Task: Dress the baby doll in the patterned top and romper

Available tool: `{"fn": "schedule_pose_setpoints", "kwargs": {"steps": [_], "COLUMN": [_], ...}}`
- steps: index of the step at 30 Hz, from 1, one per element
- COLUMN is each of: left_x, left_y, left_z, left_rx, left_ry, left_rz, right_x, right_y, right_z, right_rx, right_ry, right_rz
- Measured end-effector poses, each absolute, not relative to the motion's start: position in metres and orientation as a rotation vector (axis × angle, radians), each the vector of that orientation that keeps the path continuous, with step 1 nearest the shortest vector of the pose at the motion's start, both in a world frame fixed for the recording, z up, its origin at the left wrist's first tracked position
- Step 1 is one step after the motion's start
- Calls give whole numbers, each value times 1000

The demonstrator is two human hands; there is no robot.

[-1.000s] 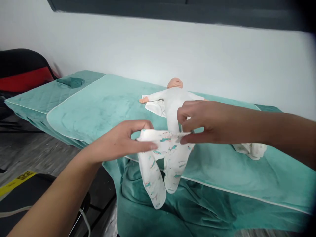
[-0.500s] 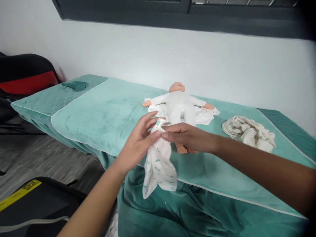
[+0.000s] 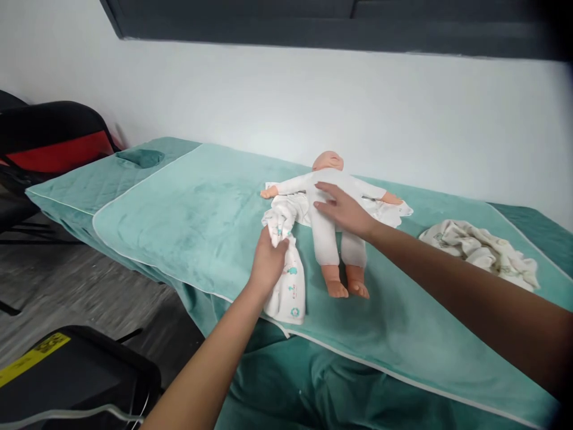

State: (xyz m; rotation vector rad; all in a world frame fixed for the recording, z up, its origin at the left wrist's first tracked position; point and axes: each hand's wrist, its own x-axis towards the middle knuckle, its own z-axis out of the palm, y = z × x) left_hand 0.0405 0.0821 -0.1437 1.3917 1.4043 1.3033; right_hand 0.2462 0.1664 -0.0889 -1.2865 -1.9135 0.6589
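Observation:
A baby doll [image 3: 326,242] lies on its back with arms spread, its body white and its head, hands and feet skin-toned. Under its arms is spread a white garment [image 3: 388,213]. My left hand [image 3: 267,258] is closed around a white baby garment [image 3: 292,289] with small teal prints, left of the doll's legs; its lower part hangs down toward the bed's front edge. Over the doll's belly is my right hand [image 3: 344,209], fingers apart and holding nothing. Whether it touches the doll I cannot tell.
The doll lies on a bed with a teal cover [image 3: 179,209] and a face hole [image 3: 141,157] at the left end. A crumpled cream cloth [image 3: 481,251] lies at right. Black chairs [image 3: 58,134] stand at left; a black seat [image 3: 85,376] is near front left.
My right hand has let go of the printed garment and moved up over the doll's belly. My left hand has lowered the garment beside the doll, whose legs now show.

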Motion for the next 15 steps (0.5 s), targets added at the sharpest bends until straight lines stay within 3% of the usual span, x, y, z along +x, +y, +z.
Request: {"fn": "schedule_pose_setpoints", "kwargs": {"steps": [9,11,15], "left_x": [92,100,114], "left_y": [88,88,116], "left_z": [-99,-101,-126], "left_rx": [1726,1617,1380], "left_ry": [1383,1376,1302], "left_rz": [1299,1131,997], "right_x": [333,347,360], "right_y": [283,299,323], "right_z": [-108,-110,-114], "right_rx": [-1740,-1821,-1901], "right_ry": [-1728,-1665,-1656], "right_rz": [128,124,418]}}
